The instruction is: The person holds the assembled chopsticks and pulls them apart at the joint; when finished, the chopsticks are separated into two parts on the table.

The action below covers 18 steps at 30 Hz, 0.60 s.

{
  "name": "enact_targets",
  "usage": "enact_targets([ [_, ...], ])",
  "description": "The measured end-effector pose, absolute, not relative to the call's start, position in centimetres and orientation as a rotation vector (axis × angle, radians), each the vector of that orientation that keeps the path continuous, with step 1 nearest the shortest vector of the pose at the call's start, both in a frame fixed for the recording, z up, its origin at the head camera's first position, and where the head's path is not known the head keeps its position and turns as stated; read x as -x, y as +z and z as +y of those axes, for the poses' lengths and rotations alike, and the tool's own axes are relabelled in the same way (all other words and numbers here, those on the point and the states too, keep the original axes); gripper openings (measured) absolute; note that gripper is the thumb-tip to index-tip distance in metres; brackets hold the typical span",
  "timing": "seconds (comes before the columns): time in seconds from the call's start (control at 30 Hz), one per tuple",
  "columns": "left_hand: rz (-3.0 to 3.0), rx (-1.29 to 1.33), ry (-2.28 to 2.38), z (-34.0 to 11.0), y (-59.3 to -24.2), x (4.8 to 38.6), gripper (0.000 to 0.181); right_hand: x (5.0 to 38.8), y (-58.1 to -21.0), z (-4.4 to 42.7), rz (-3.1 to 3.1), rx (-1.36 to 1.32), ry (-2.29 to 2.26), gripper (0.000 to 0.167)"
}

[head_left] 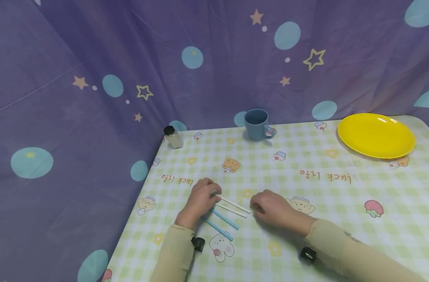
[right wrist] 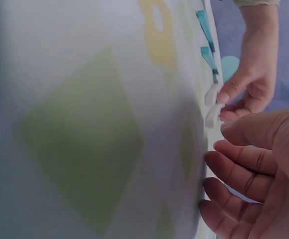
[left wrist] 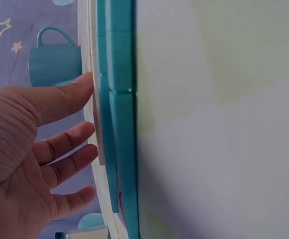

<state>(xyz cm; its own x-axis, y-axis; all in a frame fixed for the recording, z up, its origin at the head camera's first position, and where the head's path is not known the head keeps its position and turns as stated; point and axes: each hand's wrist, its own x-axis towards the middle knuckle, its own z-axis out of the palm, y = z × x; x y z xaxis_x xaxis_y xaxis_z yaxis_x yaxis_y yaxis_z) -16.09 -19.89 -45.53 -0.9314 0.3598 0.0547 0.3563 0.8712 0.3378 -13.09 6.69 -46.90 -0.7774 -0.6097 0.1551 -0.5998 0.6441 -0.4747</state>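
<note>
Two white chopsticks [head_left: 235, 204] and two blue chopsticks [head_left: 225, 219] lie side by side on the checked tablecloth. My left hand [head_left: 201, 197] is over the left ends of the white pair, thumb and fingers apart with a gap between them. In the left wrist view the blue chopsticks [left wrist: 122, 119] pass close to the lens, and the fingertips reach down beside a pale chopstick [left wrist: 98, 114]; contact is unclear. Just off the white pair's right ends, my right hand [head_left: 272, 207] rests low with loosely bent fingers, holding nothing.
A blue mug [head_left: 256, 127] stands at the table's back edge, its handle toward the right. Left of it is a small black-capped shaker [head_left: 174, 138]. A yellow plate [head_left: 376, 135] lies at the back right. Purple curtain [head_left: 214, 86] hangs behind and to the left.
</note>
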Motion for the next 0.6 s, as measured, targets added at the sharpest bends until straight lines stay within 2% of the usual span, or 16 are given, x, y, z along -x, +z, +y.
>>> enact_targets([
  [0.6,3.063,-0.636,0.439,-19.5,-45.9,16.4,0.013,13.0,-47.1,4.9,2.913,1.041,-0.766,0.013],
])
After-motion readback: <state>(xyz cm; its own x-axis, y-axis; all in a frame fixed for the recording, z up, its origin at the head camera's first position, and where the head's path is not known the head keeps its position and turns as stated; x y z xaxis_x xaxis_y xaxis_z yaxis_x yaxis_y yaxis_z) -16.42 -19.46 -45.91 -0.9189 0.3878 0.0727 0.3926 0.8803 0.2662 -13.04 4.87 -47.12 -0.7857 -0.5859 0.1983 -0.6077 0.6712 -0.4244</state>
